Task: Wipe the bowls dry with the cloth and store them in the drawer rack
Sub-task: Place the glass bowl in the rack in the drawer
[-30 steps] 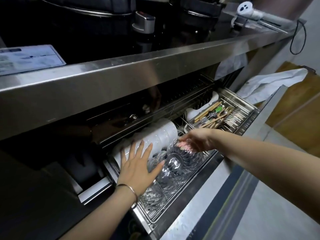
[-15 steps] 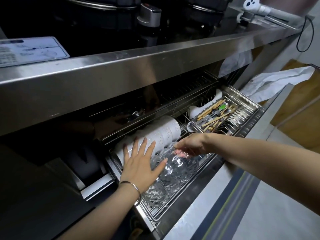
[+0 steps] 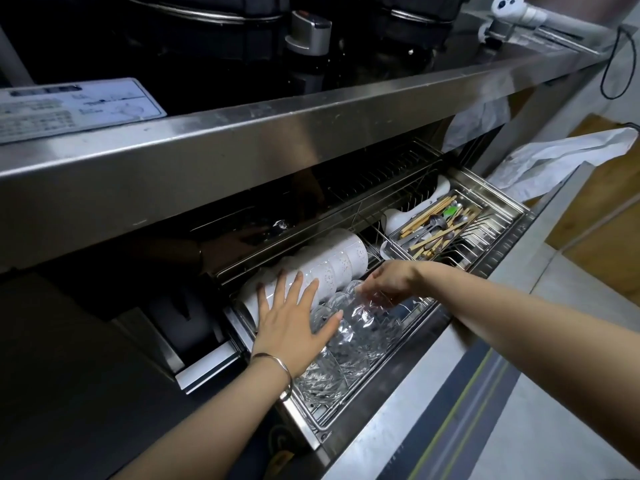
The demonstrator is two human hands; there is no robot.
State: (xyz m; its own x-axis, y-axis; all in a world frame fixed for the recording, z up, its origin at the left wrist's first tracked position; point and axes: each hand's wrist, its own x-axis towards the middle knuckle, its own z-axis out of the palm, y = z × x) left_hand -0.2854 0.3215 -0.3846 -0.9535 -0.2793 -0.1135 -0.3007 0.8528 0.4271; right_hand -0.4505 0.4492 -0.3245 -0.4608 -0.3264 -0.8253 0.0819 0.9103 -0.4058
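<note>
Now, the step: seating a glass bowl (image 3: 367,308) on edge in the drawer rack (image 3: 388,368), at the right end of the row along its front edge.
Doing it well: lower the rim between two wires, tilt it to match its neighbours, and let go only once it leans steady (glass on glass chips easily).
Left hand (image 3: 291,317): flat and wide open, fingers spread and straight. The palm presses on the row of glass bowls (image 3: 332,362) and the fingertips reach the white bowls (image 3: 339,265) behind, bracing both rows.
Right hand (image 3: 391,278): fingers curled downward, pinching the top rim of the glass bowl. The two hands are near each other, not touching.
Cutlery tray (image 3: 443,226): in the right half of the rack, untouched.
White cloth (image 3: 554,161): draped over the drawer's far right corner (probably the drying cloth), well apart from both hands.
</note>
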